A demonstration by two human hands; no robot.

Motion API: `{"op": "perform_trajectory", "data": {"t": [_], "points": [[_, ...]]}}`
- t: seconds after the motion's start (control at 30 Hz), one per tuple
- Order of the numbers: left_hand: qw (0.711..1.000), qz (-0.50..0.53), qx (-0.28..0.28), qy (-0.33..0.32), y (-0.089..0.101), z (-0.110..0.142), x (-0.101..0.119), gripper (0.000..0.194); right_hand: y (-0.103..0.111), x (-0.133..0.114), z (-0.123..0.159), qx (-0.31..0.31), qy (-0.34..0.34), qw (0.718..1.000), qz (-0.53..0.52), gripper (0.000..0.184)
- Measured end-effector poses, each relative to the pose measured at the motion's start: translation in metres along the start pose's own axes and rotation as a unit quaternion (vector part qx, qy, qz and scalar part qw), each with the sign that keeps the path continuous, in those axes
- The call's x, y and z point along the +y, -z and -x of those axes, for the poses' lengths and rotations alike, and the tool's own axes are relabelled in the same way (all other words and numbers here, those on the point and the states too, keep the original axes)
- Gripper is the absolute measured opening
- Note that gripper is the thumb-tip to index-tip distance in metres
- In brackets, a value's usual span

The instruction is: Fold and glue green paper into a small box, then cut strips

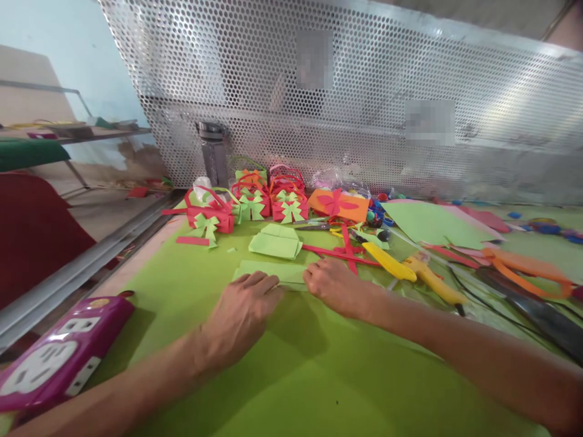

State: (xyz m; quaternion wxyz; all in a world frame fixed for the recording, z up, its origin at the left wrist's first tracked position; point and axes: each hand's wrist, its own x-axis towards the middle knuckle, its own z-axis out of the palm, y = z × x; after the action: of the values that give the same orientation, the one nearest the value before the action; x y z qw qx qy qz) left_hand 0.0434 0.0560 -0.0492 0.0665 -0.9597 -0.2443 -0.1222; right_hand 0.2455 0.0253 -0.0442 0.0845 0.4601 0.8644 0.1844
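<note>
A folded strip of light green paper [288,274] lies flat before me on the green work surface. At its left end my left hand [246,312] has its fingers curled together and pressed on the paper. My right hand [334,286] is closed at the right end, thumb and fingertips pinching the edge; parts of the paper are hidden beneath both hands. Just beyond lies another folded light green paper piece [276,241]. Red paper strips [350,258] cross to its right.
Behind stand small red paper baskets [290,209] with green bows, and a bottle [214,155] by the perforated metal panel [364,109]. To the right are a yellow-handled cutter [389,262], a yellow glue gun [435,282] and green sheets [432,221]. A purple power strip [98,328] sits at left.
</note>
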Motion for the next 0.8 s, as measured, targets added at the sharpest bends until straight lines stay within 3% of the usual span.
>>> {"op": "perform_trajectory", "data": {"t": [0.37,0.53,0.63,0.7,0.8], "points": [[0.995,0.1,-0.015,0.016,-0.007,-0.004,0.001,0.017,0.007,0.003,-0.002,0.008,0.005,0.998,0.061,0.022],[0.994,0.102,-0.001,0.034,-0.01,-0.003,0.002,0.027,0.023,0.007,0.004,0.029,-0.032,0.996,0.083,0.021],[0.992,0.119,0.016,0.038,-0.008,-0.002,0.003,0.022,0.035,0.004,0.015,0.037,-0.069,0.993,0.086,0.021],[0.987,0.145,0.053,0.043,-0.002,-0.001,0.005,0.022,0.041,-0.002,0.023,0.036,-0.1,0.991,0.086,0.022],[0.974,0.148,0.169,0.031,0.008,0.001,0.011,0.017,0.048,-0.014,0.031,0.01,-0.105,0.992,0.074,0.023]]}}
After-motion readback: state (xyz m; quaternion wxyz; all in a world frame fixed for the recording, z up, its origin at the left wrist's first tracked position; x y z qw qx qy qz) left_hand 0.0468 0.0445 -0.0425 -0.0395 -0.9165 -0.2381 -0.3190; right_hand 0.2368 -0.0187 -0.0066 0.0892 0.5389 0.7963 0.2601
